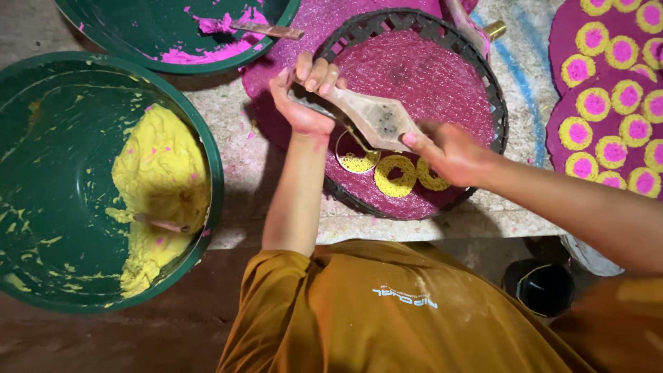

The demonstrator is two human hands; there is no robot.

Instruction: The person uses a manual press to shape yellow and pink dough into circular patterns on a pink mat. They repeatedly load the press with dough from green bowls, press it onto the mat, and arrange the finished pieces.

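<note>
Both my hands hold a flat wooden press [376, 116] with a diamond-shaped middle, over a round dark woven tray [496, 103] lined with magenta mesh. My left hand [304, 93] grips the press's far-left end. My right hand [449, 148] grips its near-right end. Under the press, three yellow dough rings [395, 176] lie in a row on the mesh.
A big green basin [207, 145] at the left holds yellow dough and a stick. A second green basin [276, 21] at the top holds pink dough. Magenta trays [559, 131] at the right carry several yellow-and-pink discs. A small dark cup [545, 287] stands below the table edge.
</note>
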